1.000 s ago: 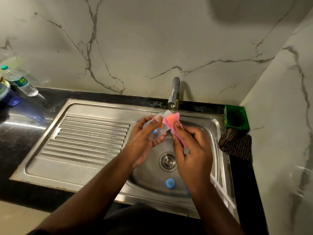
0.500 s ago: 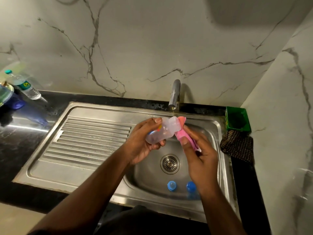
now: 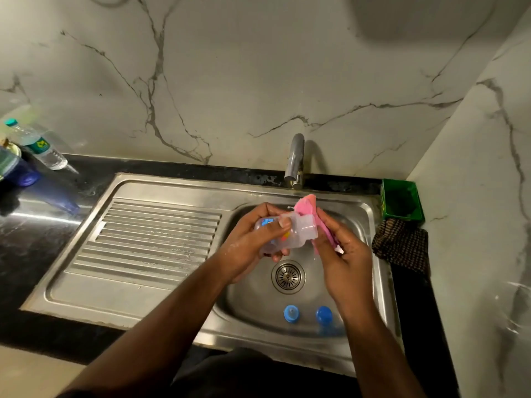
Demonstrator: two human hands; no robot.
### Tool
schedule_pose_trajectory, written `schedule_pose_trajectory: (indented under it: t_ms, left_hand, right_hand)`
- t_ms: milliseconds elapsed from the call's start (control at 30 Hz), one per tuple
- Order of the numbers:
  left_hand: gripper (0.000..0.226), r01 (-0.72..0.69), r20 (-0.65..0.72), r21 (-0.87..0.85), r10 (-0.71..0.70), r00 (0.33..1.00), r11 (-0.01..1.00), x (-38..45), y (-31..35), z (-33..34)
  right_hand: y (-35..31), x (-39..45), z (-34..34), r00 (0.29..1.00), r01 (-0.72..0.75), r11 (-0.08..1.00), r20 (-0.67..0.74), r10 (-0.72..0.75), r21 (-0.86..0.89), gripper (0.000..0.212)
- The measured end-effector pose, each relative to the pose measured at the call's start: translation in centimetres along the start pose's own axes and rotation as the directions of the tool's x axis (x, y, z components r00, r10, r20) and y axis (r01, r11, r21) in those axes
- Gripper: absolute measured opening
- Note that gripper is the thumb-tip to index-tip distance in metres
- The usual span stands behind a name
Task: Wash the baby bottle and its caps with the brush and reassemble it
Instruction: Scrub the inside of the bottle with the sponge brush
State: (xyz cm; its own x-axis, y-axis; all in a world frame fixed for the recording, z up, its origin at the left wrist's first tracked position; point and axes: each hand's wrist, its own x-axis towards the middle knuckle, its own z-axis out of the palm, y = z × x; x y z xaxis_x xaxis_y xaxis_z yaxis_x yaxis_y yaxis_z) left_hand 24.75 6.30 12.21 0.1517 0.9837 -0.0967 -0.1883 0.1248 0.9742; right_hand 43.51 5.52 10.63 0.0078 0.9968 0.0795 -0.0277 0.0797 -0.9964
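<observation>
Head: baby bottle (image 3: 298,229) print blurred, unreadable.

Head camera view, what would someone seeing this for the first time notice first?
Most striking are the two hands over the sink basin: the left hand grips a clear baby bottle, and the right hand holds a pink brush against its open mouth. Next, two blue caps lie on the basin floor near the front edge, below the drain. A green box sits in the right corner.
</observation>
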Motion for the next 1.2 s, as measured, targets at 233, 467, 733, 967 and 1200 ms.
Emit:
schedule_pose_trajectory:
  t_ms: [233,467,733,967,1200]
  left_hand:
    - [0.044,-0.039,-0.198,0.282,0.098,0.975,0.959,0.4,0.7,-1.2]
    - [0.044,-0.059,-0.179,0.342,0.126,0.976,0.938,0.4,-0.7,0.0]
    - [0.043,-0.183,-0.165,0.591,0.339,0.926,0.786,0.3,-0.2,-0.1]
    - [0.037,-0.148,-0.171,0.46,0.251,0.953,0.876,0.5,-1.3,1.3]
    - [0.039,0.085,-0.205,0.026,-0.078,0.976,0.996,0.5,0.2,1.5]
  right_hand:
    - [0.1,-1.6,-0.3,0.998,0.015,0.998,0.061,-0.011,-0.059,0.035]
    - [0.9,-0.6,0.3,0.922,0.341,0.841,-0.025,-0.387,-0.42,0.033]
    - [1.4,-0.4,0.9,0.884,0.361,0.767,-0.065,-0.462,-0.53,0.032]
    - [2.2,-0.6,0.8,0.864,0.337,0.761,-0.138,-0.483,-0.554,0.032]
    - [2.9,-0.7,0.6,0.848,0.375,0.78,-0.154,-0.507,-0.5,0.034]
